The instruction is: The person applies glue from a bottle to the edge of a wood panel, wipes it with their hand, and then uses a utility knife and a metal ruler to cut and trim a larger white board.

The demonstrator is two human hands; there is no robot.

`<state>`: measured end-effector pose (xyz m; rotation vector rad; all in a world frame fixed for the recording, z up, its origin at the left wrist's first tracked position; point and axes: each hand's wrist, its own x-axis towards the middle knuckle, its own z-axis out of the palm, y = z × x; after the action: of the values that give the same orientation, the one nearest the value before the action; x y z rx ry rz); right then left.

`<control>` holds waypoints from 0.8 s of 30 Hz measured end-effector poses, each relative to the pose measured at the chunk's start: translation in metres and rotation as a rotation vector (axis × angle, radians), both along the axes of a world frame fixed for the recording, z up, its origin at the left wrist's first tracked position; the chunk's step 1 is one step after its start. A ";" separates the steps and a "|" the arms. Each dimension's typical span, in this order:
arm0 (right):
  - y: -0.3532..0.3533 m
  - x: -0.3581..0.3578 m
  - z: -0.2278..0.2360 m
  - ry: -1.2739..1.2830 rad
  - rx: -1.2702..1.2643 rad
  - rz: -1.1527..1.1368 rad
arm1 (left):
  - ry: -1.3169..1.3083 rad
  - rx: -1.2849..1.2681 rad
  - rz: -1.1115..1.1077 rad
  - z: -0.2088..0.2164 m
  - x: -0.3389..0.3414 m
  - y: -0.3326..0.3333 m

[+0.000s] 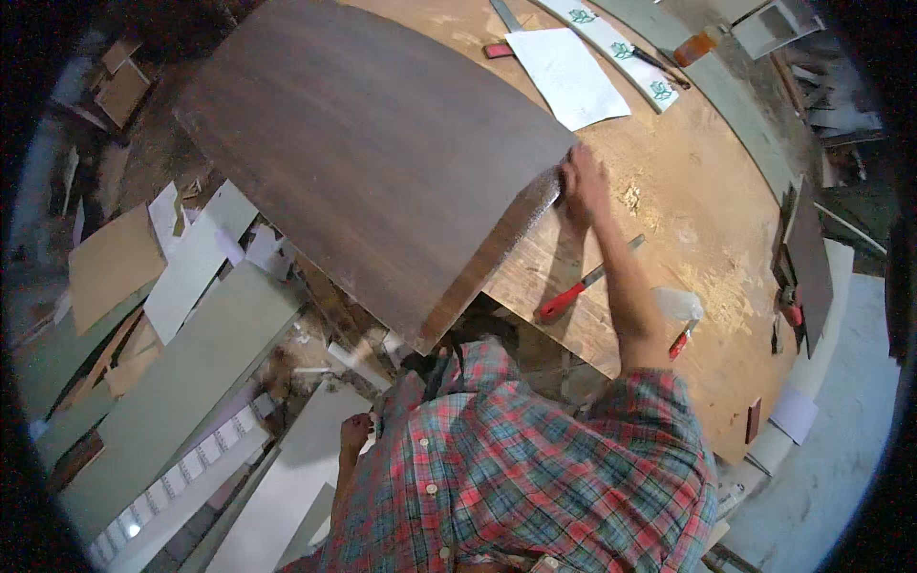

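Note:
A large dark brown wood-grain board point(373, 153) lies over the left part of the worktable point(707, 201), its near end overhanging the edge. My right hand point(585, 186) is at the board's right corner, fingers bent over the edge; whether anything small lies under them is hidden. Along this near side the edge looks rough and whitish. Low at my left side hangs my left hand point(355, 432), away from the board, its fingers curled in. What it holds, if anything, does not show. Beneath my right forearm lies a file with a red handle point(562, 303).
Right of my forearm are a clear plastic piece point(676, 304) and a small red-handled tool point(681, 342). Sawdust point(721, 296) covers parts of the table. A white sheet point(568, 76) and an orange bottle point(695, 48) are at the back. Offcut panels point(191, 382) crowd the left floor.

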<state>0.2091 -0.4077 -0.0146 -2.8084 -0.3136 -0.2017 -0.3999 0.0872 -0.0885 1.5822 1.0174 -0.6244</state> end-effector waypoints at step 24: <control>0.159 -0.289 0.049 0.279 0.117 0.763 | -0.173 0.170 -0.073 0.044 0.110 -0.010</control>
<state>-0.0800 -0.2489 0.0343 -2.3527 -1.2024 0.3260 -0.2894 0.0769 -0.0442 1.7956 0.9056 -0.4509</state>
